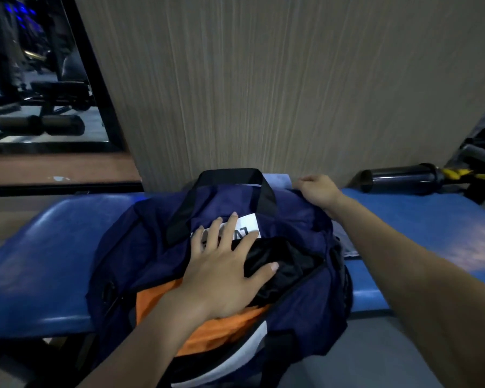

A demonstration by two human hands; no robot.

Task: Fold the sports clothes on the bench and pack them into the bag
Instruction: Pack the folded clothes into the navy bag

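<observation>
Two hands work the navy duffel bag [151, 247] mid-bench [39, 261]: left hand [224, 273], fingers spread, presses black clothing [286, 261] over an orange garment [207, 331] inside. Right hand [317, 190] grips the bag's far rim, fingertips hidden; a white label is partly covered.

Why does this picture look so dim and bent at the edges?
Head view: the light is low and bluish, with a soft sheen on the blue bench; the wide lens bows the bench and window frame; the left hand on the navy bag is slightly soft, not sharp.
</observation>
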